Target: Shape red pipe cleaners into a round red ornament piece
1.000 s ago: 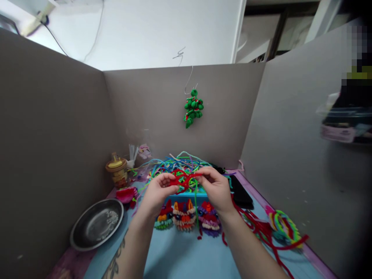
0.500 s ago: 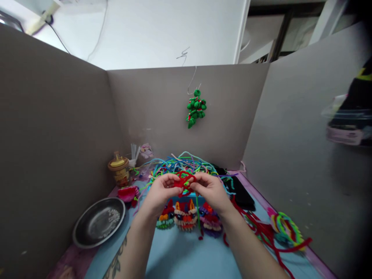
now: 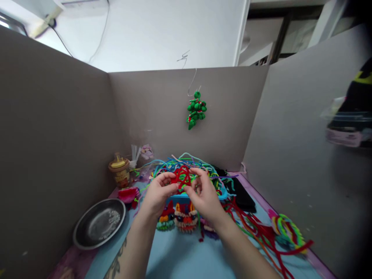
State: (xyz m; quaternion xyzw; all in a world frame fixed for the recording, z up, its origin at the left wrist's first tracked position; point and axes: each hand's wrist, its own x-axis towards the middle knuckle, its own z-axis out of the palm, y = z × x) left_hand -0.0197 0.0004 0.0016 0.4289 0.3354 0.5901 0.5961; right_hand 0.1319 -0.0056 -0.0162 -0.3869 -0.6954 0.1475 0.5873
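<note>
Red fuzzy pipe cleaner loops (image 3: 183, 175) form an open, flower-like piece held up above the middle of the table. The thumb and fingers of my left hand (image 3: 159, 192) pinch its left edge. At its right side is my right hand (image 3: 205, 195), index finger and thumb apart, their tips by the loops. A thin green strand (image 3: 199, 223) hangs down below my right hand; its upper end is hidden. Behind my hands, a blue tray (image 3: 223, 193) is heaped with multicoloured pipe cleaners (image 3: 174, 162). Several colourful fuzzy figures (image 3: 186, 219) stand below, one partly covered by my right hand.
A metal bowl (image 3: 99, 224) with small pale bits stands left, near a brown-lidded jar (image 3: 119, 172). Red strands (image 3: 263, 228) and a coiled multicoloured bundle (image 3: 287, 232) lie right, near a black flat object (image 3: 244, 197). Grey panels (image 3: 157, 104) enclose the table; a green ornament (image 3: 197, 108) hangs.
My right hand's thumb and index finger have spread apart and moved slightly off the red loops. The red piece has turned and risen a little, its loops showing more; my left hand keeps its pinch.
</note>
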